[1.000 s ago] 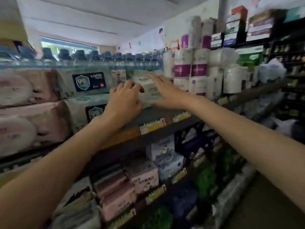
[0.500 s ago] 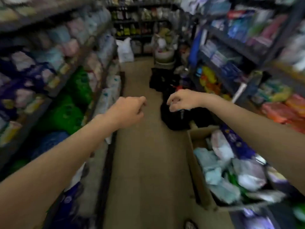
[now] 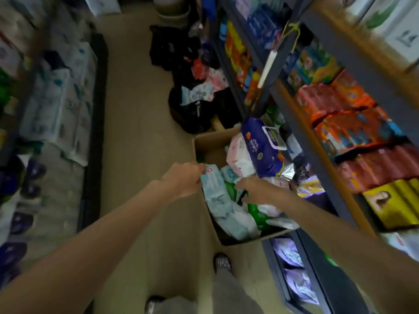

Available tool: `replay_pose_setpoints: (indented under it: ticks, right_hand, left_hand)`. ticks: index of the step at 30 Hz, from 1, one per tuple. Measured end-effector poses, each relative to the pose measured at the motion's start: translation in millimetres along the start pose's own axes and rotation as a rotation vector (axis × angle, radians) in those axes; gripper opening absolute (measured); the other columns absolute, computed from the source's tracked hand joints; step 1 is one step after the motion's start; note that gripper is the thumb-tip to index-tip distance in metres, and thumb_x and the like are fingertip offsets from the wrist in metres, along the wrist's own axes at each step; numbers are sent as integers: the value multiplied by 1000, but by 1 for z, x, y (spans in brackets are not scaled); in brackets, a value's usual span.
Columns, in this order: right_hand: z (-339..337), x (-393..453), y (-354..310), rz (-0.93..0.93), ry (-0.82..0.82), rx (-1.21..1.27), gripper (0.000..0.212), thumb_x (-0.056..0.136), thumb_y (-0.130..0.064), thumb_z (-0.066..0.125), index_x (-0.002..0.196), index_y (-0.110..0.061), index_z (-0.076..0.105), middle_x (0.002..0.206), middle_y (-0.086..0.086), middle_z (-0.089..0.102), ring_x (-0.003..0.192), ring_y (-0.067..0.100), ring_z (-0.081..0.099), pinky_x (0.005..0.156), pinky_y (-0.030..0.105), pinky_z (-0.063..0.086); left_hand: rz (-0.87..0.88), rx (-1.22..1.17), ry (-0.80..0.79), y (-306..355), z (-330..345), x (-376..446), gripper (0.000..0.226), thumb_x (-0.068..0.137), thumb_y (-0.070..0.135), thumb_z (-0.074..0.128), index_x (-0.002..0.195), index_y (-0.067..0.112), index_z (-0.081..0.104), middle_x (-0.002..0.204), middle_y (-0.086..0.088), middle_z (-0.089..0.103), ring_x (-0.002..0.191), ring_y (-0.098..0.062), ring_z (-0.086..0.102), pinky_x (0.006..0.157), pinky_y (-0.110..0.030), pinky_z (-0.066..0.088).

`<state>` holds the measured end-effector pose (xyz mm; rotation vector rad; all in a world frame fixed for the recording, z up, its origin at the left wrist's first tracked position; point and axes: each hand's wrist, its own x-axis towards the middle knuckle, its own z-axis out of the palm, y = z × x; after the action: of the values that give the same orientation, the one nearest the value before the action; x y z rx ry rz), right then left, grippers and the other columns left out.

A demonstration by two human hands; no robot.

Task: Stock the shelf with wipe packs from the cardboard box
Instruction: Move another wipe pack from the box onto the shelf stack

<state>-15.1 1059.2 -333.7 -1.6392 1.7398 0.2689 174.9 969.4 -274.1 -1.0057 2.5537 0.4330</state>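
Observation:
An open cardboard box [image 3: 209, 145] stands on the floor against the right shelving, filled with several wipe packs. A pale blue wipe pack [image 3: 214, 189] lies along its left side, and my left hand [image 3: 182, 181] pinches that pack's upper edge. My right hand [image 3: 255, 189] reaches into the middle of the box with its fingers down among the packs beside the pale blue one; its grip is hidden. A dark blue pack [image 3: 260, 152] and a pink-white pack [image 3: 238, 155] stick up at the far end, and a green pack [image 3: 257, 211] lies under my right wrist.
The left shelf [image 3: 56, 98] holds white and blue packs. The right shelving [image 3: 340, 137] carries orange and red packets. Black bags [image 3: 192, 109] with goods lie on the floor beyond the box. My shoes [image 3: 222, 264] stand on the tan aisle floor just before it.
I turned from the left shelf, where both hands rested on a pack, down to the floor box. My empty hands dropped into it and the left one took the pale blue pack's edge.

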Motion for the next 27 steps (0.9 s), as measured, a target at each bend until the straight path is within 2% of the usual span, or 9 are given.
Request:
replay_pose_setpoints:
  ticks: [4,6,9,12,14,18,21,25,27]
  right_hand:
    - [37,51,4,-111,-74,50,54,85,-10,58,136,-13,42,139,8,44,125,26,47,101,35,41]
    - [55,68,-1,-139,-137,-33,48,87,-8,55,134,-11,43,137,10,44,120,30,49,97,35,43]
    - [73,80,-20,-164,-69,-212,35,90,-2,48,125,-3,46,125,16,50,108,35,56,86,40,45]
    - [86,86,-35,-118,26,-357,31,92,2,40,122,2,47,119,19,56,107,37,59,87,45,47]
    - [82,88,-35,-97,20,-354,28,94,0,38,117,3,53,119,20,58,109,37,57,88,43,45]
    - [27,92,-31,-96,94,-222,28,93,0,39,116,0,55,120,19,57,112,34,55,87,37,46]
    - [-37,89,-52,-127,157,-122,12,90,-5,46,94,-8,57,102,14,60,102,32,59,71,32,45]
    - [-103,66,-122,-318,213,-79,14,91,-13,46,93,-3,56,94,12,57,93,30,57,74,36,47]
    - [-130,48,-171,-464,258,10,12,91,-11,45,87,-5,54,89,8,55,89,23,55,69,31,42]
  left_hand:
    - [-115,-115,-59,0,23,10,46,93,22,44,138,18,33,137,-7,40,118,-29,50,96,-38,38]
    - [-192,-97,-60,-6,32,11,48,92,21,45,138,20,32,140,-5,38,121,-25,49,99,-37,35]
    - [-297,-146,-66,-18,40,9,46,92,20,44,137,20,33,137,-4,40,121,-23,49,101,-36,32]
    - [-349,-200,-58,-24,46,4,46,91,17,44,135,19,35,134,-4,44,118,-23,52,100,-37,32]
    - [-355,-192,-48,-27,49,2,46,90,16,45,135,18,35,134,-4,44,115,-22,54,100,-38,32]
    - [-332,-142,-59,-34,45,0,53,89,17,48,139,19,29,137,-6,39,120,-24,50,100,-37,33]
    - [-290,-122,-20,-42,35,-4,69,87,20,54,145,22,16,141,-4,33,123,-23,47,101,-37,32]
    - [-285,-145,89,-59,17,-26,111,76,41,70,148,24,-13,156,2,11,139,-23,26,111,-41,22]
    - [-286,-211,140,-73,8,-48,123,70,47,73,147,19,-18,158,4,0,143,-23,15,114,-41,16]
